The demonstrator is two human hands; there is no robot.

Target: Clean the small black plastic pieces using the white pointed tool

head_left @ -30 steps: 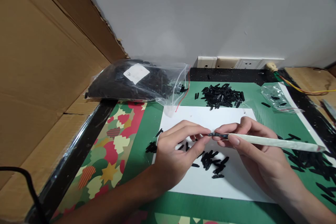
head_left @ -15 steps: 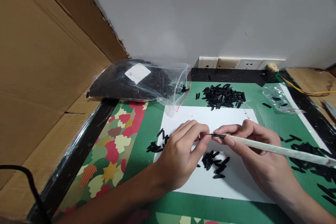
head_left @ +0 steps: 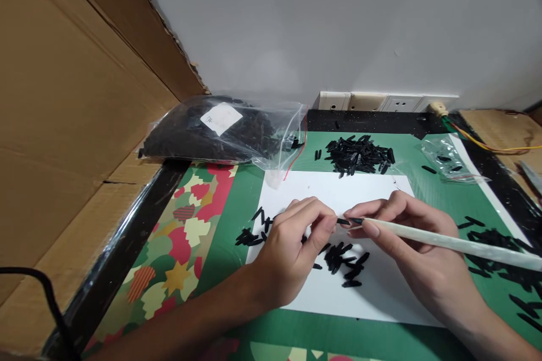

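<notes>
A sealed clear bag of black parts (head_left: pixel 220 132) lies at the worktop's rear left, against cardboard sheets (head_left: pixel 63 96). White wall sockets (head_left: pixel 383 102) line the rear edge.

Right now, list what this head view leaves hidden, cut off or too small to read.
- White label on the plastic bag: the writing is too small to read.
- White stick in the right hand: its far end is cut off by the right edge.
- Small black piece: the left hand fingertips cover its left end.
- Loose black pieces on the white sheet: partly hidden beneath both hands.
</notes>
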